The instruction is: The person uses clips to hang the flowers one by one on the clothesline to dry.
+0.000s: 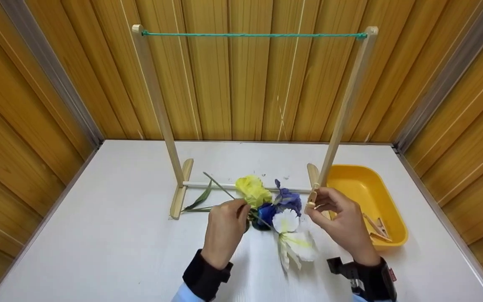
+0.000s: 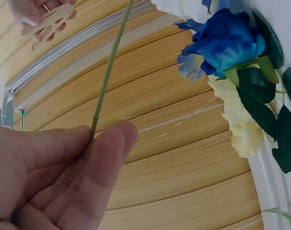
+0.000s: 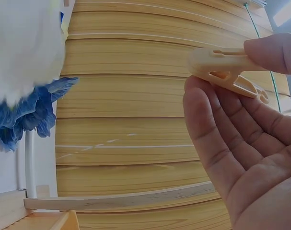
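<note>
My left hand (image 1: 227,226) pinches the thin green stem (image 2: 108,72) of a white artificial flower (image 1: 302,245) between thumb and fingers. The bloom hangs to the right of that hand, above the white table. In my right hand (image 1: 344,224) is a pale beige clothespin (image 3: 217,60), held between thumb and fingers, to the right of the bloom and apart from it. Beyond the left hand lie a yellow flower (image 1: 253,191), a blue rose (image 1: 265,214) and a purple-blue flower (image 1: 289,199), with stems and leaves reaching left.
A wooden stand (image 1: 157,92) rises behind the flowers, with a green cord (image 1: 250,35) strung between its post tops. At the right, a yellow basin (image 1: 361,178) holds clothespins (image 1: 379,230). Wood-patterned panels (image 1: 250,84) enclose the white table (image 1: 111,243).
</note>
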The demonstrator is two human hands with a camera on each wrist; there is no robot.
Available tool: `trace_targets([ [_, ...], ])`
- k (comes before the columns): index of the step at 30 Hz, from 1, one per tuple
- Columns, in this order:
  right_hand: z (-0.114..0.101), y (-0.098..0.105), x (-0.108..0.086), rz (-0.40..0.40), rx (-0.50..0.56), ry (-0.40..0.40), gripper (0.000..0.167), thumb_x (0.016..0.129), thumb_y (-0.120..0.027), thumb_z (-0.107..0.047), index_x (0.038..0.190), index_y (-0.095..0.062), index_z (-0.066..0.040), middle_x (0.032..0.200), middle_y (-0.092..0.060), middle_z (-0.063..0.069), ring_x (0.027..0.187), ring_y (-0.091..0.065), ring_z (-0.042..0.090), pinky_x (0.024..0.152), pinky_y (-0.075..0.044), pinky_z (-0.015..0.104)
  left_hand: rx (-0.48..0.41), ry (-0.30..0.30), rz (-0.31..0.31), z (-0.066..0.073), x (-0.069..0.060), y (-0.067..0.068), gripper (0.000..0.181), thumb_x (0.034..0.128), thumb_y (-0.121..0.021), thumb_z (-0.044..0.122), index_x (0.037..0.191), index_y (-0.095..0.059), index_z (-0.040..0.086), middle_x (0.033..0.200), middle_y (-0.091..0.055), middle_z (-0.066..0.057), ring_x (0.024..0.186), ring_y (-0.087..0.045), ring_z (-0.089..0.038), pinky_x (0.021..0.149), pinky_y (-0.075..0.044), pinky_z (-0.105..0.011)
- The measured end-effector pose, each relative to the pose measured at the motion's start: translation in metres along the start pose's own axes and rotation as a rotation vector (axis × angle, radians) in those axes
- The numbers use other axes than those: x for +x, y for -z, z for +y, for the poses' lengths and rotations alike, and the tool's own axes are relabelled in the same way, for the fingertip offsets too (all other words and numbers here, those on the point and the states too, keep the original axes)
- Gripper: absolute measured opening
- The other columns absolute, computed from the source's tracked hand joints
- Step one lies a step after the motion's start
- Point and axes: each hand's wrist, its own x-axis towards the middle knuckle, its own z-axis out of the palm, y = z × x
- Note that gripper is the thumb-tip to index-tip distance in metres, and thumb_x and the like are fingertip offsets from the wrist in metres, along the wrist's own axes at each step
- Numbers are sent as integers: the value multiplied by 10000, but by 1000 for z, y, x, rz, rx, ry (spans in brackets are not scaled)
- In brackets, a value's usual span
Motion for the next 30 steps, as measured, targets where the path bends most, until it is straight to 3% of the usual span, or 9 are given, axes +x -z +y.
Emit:
trace_targets([
  [3, 0, 1, 1, -1, 0, 0, 367, 787, -823, 100, 1119, -715, -14, 934, -733, 57, 828, -688, 61, 737, -561, 164, -50, -24, 53, 0, 7, 1, 131, 900, -744, -46, 812, -730, 50, 716, -682, -45, 593, -615, -83, 549, -502, -223],
  [7, 0, 2, 2, 3, 6, -1, 359, 789, -821, 101, 1116, -713, -1, 939, -734, 63, 830, -690, 59, 738, -561, 159, -104, -59, 66, 1, 18, 1, 104, 907, -724, -61, 863, -741, 31, 765, -688, -69, 646, -644, -129, 589, -533, -258],
  [14, 0, 2, 1, 3, 24, -40, 342, 794, -809, 114, 1111, -698, 50, 941, -732, 78, 830, -694, 64, 742, -563, 153, -156, -140, 22, 11, 38, 3, 111, 906, -705, -83, 897, -730, 24, 767, -674, -78, 646, -607, -151, 588, -512, -274],
  [19, 2, 3, 1, 1, 36, -89, 339, 797, -803, 121, 1114, -691, 74, 952, -731, 65, 837, -698, 75, 756, -571, 169, -177, -190, -49, 20, 54, 5, 131, 917, -683, -95, 899, -649, 31, 751, -615, -61, 647, -532, -146, 598, -457, -265],
  [24, 4, 4, 2, -5, 72, -91, 327, 804, -803, 115, 1108, -690, 73, 954, -725, 78, 845, -702, 86, 761, -574, 180, -139, -250, -112, 28, 68, 7, 189, 940, -655, -101, 859, -576, 50, 745, -567, -54, 672, -452, -135, 628, -385, -253],
  [30, 2, 8, 9, -28, 118, -131, 303, 824, -799, 95, 1105, -692, 51, 955, -718, 81, 850, -701, 103, 771, -575, 190, -97, -318, -104, 39, 83, 6, 233, 941, -631, -113, 796, -562, 56, 705, -542, -45, 663, -436, -127, 630, -373, -251],
])
